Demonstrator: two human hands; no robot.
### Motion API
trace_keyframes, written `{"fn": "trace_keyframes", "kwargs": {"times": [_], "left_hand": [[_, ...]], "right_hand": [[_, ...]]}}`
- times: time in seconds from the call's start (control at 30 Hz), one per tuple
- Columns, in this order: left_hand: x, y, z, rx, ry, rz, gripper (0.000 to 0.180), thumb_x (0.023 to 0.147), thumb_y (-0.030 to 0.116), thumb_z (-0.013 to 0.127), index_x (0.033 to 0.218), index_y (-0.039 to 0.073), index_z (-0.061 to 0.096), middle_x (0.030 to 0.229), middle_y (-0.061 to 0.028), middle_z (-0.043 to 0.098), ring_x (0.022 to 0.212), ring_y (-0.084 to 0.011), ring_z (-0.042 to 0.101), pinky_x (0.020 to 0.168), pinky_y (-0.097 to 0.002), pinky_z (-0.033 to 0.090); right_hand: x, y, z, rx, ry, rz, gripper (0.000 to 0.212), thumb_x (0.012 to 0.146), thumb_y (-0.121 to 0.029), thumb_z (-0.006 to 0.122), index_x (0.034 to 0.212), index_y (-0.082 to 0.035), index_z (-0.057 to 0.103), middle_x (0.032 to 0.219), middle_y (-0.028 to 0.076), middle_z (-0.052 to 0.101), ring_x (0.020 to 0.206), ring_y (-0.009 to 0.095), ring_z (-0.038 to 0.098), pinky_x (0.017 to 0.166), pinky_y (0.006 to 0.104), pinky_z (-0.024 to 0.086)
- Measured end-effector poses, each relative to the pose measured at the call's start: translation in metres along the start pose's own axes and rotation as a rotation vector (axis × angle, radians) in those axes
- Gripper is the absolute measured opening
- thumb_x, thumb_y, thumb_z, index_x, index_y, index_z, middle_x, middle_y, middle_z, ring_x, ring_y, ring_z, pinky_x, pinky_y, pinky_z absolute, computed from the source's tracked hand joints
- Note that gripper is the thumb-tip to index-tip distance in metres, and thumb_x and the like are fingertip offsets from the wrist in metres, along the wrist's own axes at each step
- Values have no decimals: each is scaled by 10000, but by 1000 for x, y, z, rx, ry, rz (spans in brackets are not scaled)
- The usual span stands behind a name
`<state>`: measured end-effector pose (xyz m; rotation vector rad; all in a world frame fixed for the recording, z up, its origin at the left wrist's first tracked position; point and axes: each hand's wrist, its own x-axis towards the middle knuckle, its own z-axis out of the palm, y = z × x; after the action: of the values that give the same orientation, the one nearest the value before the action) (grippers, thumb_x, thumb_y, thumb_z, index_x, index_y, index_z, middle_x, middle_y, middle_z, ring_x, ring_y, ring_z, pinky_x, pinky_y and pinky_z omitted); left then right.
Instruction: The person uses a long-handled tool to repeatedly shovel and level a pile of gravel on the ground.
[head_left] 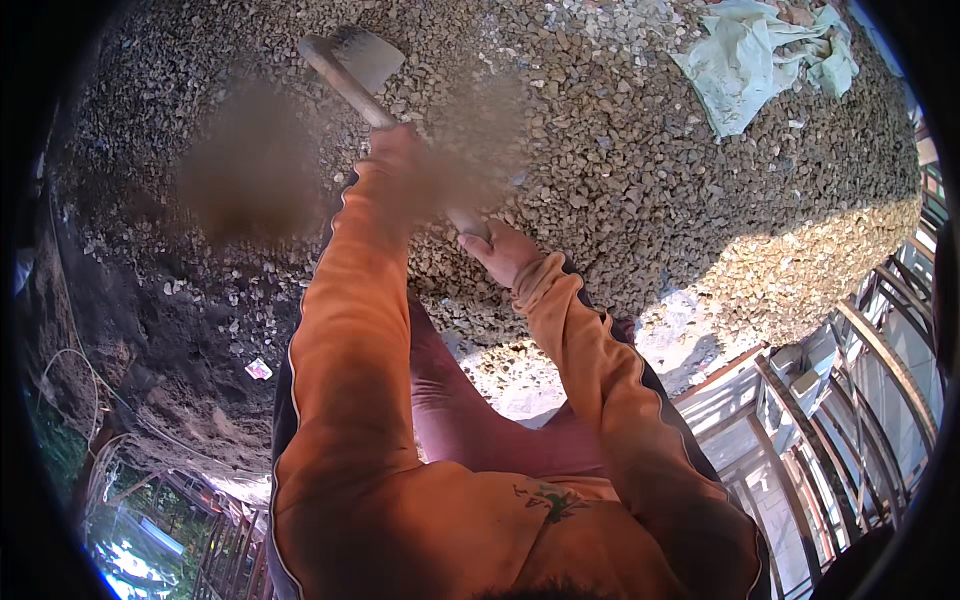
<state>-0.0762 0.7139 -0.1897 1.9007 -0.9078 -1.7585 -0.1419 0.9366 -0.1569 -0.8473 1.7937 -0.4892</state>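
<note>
A hoe with a wooden handle and a broad, worn metal blade [368, 62] lies out ahead of me, its blade end at the upper left against the gravel [590, 130]. My left hand [395, 146] is closed round the handle a short way below the blade. Farther down, my right hand [508, 256] grips the handle near its lower end. Dark blurred smudges cover part of the view, hiding the stretch of handle between my hands and some of my left hand. Both my arms are in orange sleeves.
A crumpled pale green sack [748, 65] lies on the gravel at the far right. Dark soil [190, 370] slopes along the left, with a small pink-and-white scrap [258, 369] and thin wire. Curved metal bars [890, 375] stand at the lower right, beside sunlit gravel.
</note>
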Motion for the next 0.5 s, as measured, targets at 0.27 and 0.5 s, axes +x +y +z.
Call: {"fn": "trace_keyframes", "kwargs": {"times": [0.27,0.5], "left_hand": [[-188,-151,79,-78,-60,-387,144,765,12,560,815,-2,425,618,-112,495,463,-226,529,388,-357,434],[-404,-223,38,-579,-538,-818,120,738,-14,620,788,12,514,679,-114,554,641,-238,588,606,-377,500]], "right_hand": [[-241,45,-89,44,-98,457,552,834,-538,518,888,10,561,826,263,609,854,415,595,735,480,451],[-466,82,-128,-366,-136,419,659,730,-262,655,1299,-123,355,741,214,614,665,397,605,562,459,465]]}}
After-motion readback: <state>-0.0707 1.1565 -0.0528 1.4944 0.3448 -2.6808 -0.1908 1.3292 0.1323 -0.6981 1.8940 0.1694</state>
